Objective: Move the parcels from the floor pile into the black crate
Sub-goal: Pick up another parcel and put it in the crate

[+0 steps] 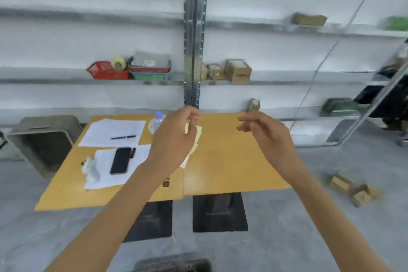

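Item: grey metal wall shelving (242, 83), several tiers, carrying small brown cartons and red and green plastic baskets (130, 72).
Item: orange-yellow laminate counter (231, 161), two slabs on black pedestal bases, holding white paper sheets, a black phone (121, 160), a pen and a clear water bottle (158, 122).
Item: dark ribbed crate rim (174, 263), bottom edge of view, mostly cut off; likely the black crate.
Item: brown cardboard parcels (353, 190), few, blurred, on the grey floor right of the counter; count unclear.
Item: left hand (174, 139) and right hand (268, 137), raised over the counter, fingers loosely curled and apart, holding nothing.

Risks, judged: parcels lie well apart from both hands and from the crate, so a hurried reach or turn may clip the counter edge, knock the bottle, or drop a parcel short of the crate.
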Motion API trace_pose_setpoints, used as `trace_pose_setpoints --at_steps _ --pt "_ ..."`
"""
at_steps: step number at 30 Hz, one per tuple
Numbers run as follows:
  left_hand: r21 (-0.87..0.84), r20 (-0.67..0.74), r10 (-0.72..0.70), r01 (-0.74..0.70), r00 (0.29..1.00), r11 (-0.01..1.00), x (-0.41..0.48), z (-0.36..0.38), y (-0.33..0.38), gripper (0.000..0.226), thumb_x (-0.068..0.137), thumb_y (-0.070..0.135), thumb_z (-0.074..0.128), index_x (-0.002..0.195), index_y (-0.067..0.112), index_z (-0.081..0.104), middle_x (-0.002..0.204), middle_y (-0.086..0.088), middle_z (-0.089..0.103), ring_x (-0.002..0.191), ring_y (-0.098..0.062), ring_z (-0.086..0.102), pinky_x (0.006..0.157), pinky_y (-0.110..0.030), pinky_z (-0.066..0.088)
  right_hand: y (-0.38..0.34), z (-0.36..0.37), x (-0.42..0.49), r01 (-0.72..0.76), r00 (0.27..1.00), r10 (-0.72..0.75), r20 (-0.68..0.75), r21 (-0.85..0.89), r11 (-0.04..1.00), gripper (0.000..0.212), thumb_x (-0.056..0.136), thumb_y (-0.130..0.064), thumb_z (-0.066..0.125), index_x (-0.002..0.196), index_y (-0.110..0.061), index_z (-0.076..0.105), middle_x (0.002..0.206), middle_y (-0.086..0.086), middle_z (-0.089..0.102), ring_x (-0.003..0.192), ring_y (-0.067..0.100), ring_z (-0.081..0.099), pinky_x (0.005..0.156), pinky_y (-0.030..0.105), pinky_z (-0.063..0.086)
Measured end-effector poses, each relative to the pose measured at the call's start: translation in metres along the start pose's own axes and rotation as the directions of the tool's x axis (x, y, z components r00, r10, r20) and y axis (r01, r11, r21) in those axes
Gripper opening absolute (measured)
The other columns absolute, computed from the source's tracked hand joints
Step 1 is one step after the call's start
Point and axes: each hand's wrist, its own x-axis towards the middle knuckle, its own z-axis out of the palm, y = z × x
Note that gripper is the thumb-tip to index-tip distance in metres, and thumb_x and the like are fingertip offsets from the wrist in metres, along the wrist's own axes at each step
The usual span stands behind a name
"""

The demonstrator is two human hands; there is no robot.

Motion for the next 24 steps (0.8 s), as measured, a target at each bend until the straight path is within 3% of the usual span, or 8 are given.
trace_pose_setpoints --at_steps 5,8,12,16,18,24 --pt "-0.039 0.04 0.153 -0.152 0.987 0.988 0.022 0.038 0.112 0.024 0.094 0.02 0.044 0.113 0.03 0.055 0.104 0.011 0.061 0.099 -0.006 0.054 0.079 -0.03 0.048 -0.005 -0.163 -0.04 0.006 0.96 -0.021 -0.278 -0.056 0.998 0.031 0.096 -0.001 0.041 0.1 -0.016 0.067 0.087 -0.005 0.072 0.087 -0.003 0.065 0.074 0.005 0.042" --pt "-0.068 0.063 0.235 -0.231 0.97 0.971 0.026 0.091 0.171 0.024 0.094 0.021 0.044 0.112 0.035 0.053 0.105 0.014 0.06 0.088 0.001 0.053 0.074 -0.016 0.04 0.019 -0.257 -0.07 -0.005 0.902 -0.046 -0.429 -0.116 0.993 0.031 0.096 -0.004 0.041 0.099 -0.021 0.067 0.087 -0.008 0.073 0.09 0.001 0.066 0.078 0.013 0.047" --pt "-0.131 0.125 0.276 -0.26 0.953 0.957 0.027 0.183 0.246 0.024 0.094 0.021 0.046 0.111 0.038 0.052 0.106 0.016 0.059 0.097 0.014 0.047 0.072 -0.007 0.034 0.074 -0.368 -0.112 -0.072 0.822 -0.005 -0.57 -0.112 0.991 0.041 0.095 0.0 0.041 0.09 -0.032 0.066 0.08 -0.013 0.073 0.088 0.012 0.069 0.088 0.028 0.049" --pt "-0.228 0.193 0.3 -0.255 0.934 0.94 0.027 0.279 0.318 0.025 0.093 0.018 0.046 0.111 0.033 0.055 0.107 0.014 0.059 0.103 0.002 0.053 0.079 -0.017 0.043 0.129 -0.458 -0.147 -0.18 0.764 0.095 -0.638 -0.07 0.981 0.048 0.094 0.002 0.039 0.084 -0.036 0.066 0.077 -0.012 0.073 0.086 0.017 0.07 0.097 0.046 0.049" --pt "-0.27 0.225 0.314 -0.25 0.922 0.93 0.026 0.321 0.349 0.026 0.092 0.015 0.047 0.111 0.029 0.056 0.106 0.013 0.061 0.108 -0.005 0.054 0.086 -0.026 0.046 0.148 -0.492 -0.161 -0.227 0.744 0.132 -0.655 -0.062 0.972 0.045 0.094 0.001 0.039 0.085 -0.033 0.066 0.076 -0.011 0.073 0.084 0.012 0.069 0.098 0.046 0.049" --pt "-0.292 0.323 0.354 -0.263 0.878 0.919 0.026 0.413 0.413 0.025 0.091 0.013 0.047 0.111 0.024 0.057 0.107 0.008 0.063 0.108 -0.009 0.055 0.093 -0.033 0.045 0.189 -0.552 -0.181 -0.299 0.719 0.201 -0.665 -0.035 0.954 0.036 0.093 -0.002 0.04 0.09 -0.025 0.068 0.078 -0.007 0.074 0.088 0.008 0.068 0.089 0.036 0.051"
